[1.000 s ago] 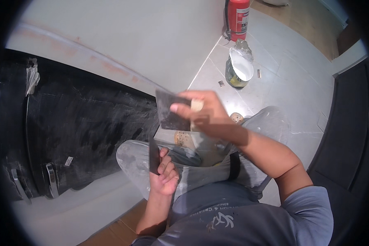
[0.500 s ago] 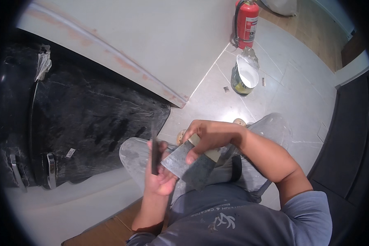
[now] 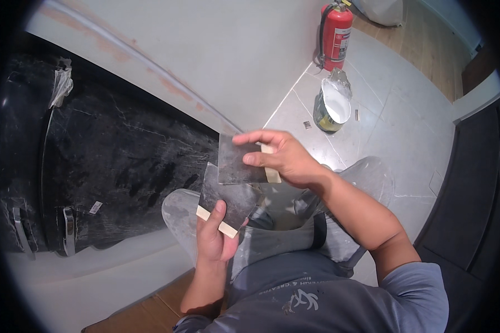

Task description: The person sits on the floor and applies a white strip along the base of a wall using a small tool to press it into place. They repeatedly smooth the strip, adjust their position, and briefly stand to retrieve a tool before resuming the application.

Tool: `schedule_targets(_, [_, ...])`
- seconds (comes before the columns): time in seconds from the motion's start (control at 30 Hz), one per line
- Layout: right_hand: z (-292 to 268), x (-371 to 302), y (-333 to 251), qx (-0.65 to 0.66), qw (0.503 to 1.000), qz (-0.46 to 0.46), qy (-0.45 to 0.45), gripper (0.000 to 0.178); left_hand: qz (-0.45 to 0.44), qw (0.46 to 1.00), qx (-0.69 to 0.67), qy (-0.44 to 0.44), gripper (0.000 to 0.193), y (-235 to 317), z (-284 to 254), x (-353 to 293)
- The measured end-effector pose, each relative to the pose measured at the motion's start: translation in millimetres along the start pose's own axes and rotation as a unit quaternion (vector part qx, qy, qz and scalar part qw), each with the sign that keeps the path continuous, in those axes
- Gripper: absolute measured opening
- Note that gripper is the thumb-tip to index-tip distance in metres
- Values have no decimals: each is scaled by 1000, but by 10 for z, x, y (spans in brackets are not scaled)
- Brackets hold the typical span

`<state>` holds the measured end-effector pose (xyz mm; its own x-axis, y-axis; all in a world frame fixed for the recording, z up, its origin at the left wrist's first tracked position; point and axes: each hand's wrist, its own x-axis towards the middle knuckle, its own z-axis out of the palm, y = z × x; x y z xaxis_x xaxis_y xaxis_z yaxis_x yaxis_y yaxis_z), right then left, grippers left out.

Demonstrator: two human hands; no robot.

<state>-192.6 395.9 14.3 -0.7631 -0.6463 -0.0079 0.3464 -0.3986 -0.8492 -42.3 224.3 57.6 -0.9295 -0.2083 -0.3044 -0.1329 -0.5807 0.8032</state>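
In my left hand [image 3: 212, 240] is a putty scraper with a square dark metal blade [image 3: 226, 194] and a pale strip handle along its lower edge. The thumb lies over that strip, the fingers behind. My right hand [image 3: 288, 160] grips a second putty scraper by its pale strip, its grey blade [image 3: 232, 166] pointing left. Thumb and forefinger press along this blade's face. The right blade's lower edge lies over the top of the left one; whether they touch I cannot tell. Farther off, a bucket [image 3: 332, 114] of white paste stands on the tiles.
A red fire extinguisher [image 3: 336, 39] stands behind the bucket, near the white wall [image 3: 216, 44]. Two small flat pieces lie beside the bucket. To the left is a black cabinet [image 3: 122, 155] with metal handles [image 3: 69, 230]. My bent knees flank my hands.
The left scraper has turned from edge-on to face up, its strip now toward me. My right hand has moved forward with its scraper, whose blade has swung up and left.
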Motion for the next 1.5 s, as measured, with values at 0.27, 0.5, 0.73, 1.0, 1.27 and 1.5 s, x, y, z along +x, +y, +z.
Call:
schedule_targets(0.27, [-15, -106, 39, 52, 970, 225, -82, 52, 90, 995, 40, -16, 38, -29, 22, 220])
schedule_targets(0.5, [5, -152, -154, 16, 997, 48, -63, 65, 113, 990, 41, 72, 35, 35, 5, 239])
schedule_targets(0.73, [170, -180, -81, -42, 999, -6, -6, 65, 102, 988, 93, 68, 38, 9, 111, 201])
schedule_targets(1.0, [87, -222, -137, -213, 972, -60, -75, 49, 96, 986, 125, 60, 36, -4, 189, 220])
schedule_targets(1.27, [-2, -265, -363, -259, 944, 148, -138, 48, 33, 987, 156, 15, 36, 58, 102, 228])
schedule_targets(1.5, [-65, -262, -380, -344, 891, 223, -196, 45, 89, 971, 219, 17, 33, 284, -11, 344])
